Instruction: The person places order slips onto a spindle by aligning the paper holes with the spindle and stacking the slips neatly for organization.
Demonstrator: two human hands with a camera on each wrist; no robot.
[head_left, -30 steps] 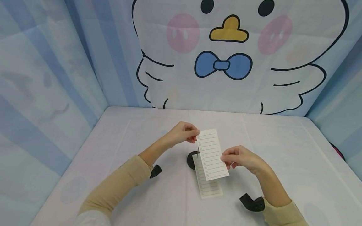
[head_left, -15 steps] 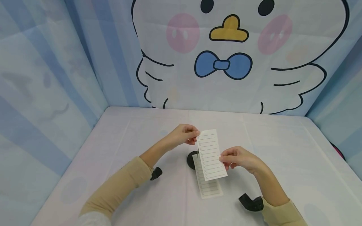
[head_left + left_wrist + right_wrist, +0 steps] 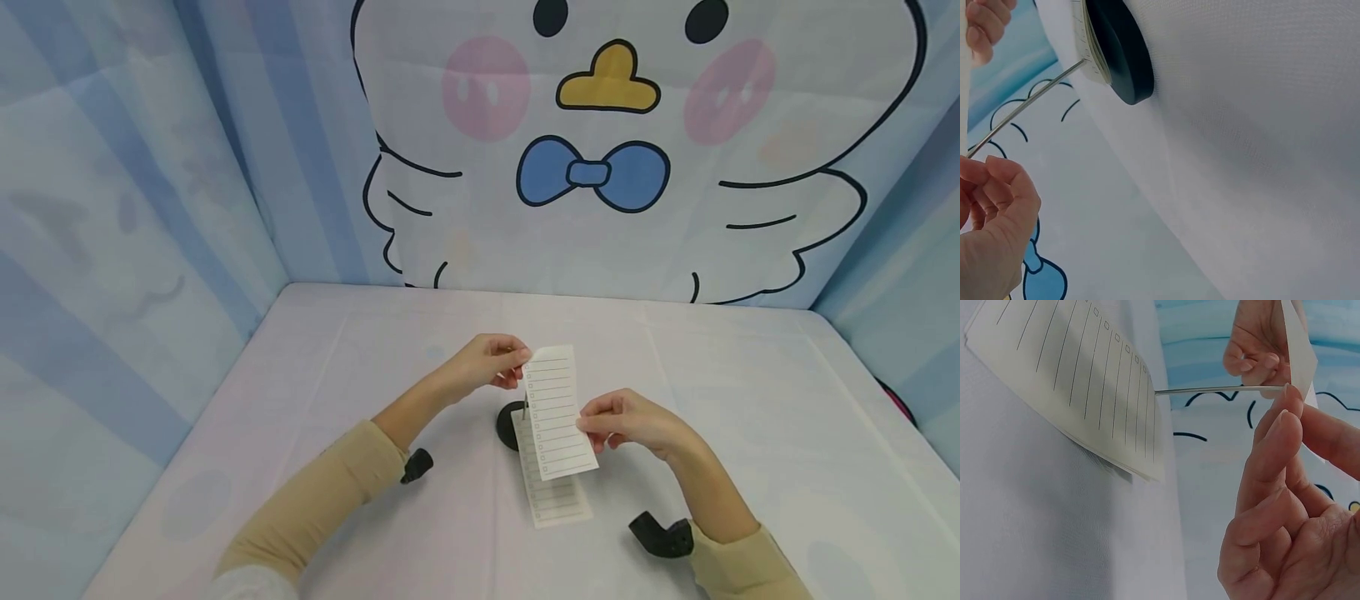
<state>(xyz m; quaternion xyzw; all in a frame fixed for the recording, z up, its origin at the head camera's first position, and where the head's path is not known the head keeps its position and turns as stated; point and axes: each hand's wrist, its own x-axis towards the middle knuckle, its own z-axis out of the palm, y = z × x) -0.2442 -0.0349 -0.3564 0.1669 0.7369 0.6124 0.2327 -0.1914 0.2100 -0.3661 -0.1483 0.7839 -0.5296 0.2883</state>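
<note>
My left hand (image 3: 491,362) pinches the upper left corner of a white checklist slip (image 3: 557,412), ruled with lines and small boxes. The slip's right edge is pinched by my right hand (image 3: 633,425), thumb over the front. Below it stands a bill spike with a round black base (image 3: 507,427). Its thin metal rod (image 3: 1029,103) points up toward the held slip; whether the tip touches the paper is hidden. Several similar slips (image 3: 1085,387) lie stacked on the base, with the rod rising from them near one end.
A white cloth covers the table (image 3: 375,533). A printed curtain (image 3: 592,242) hangs behind it, with more curtains at both sides. Black wrist cameras, one at the left sleeve (image 3: 417,466) and one at the right sleeve (image 3: 662,535), hang close over the cloth.
My right hand has drifted slightly left, drawing the slip's lower end with it. My left hand has come down a little. The spike and stacked slips have stayed put.
</note>
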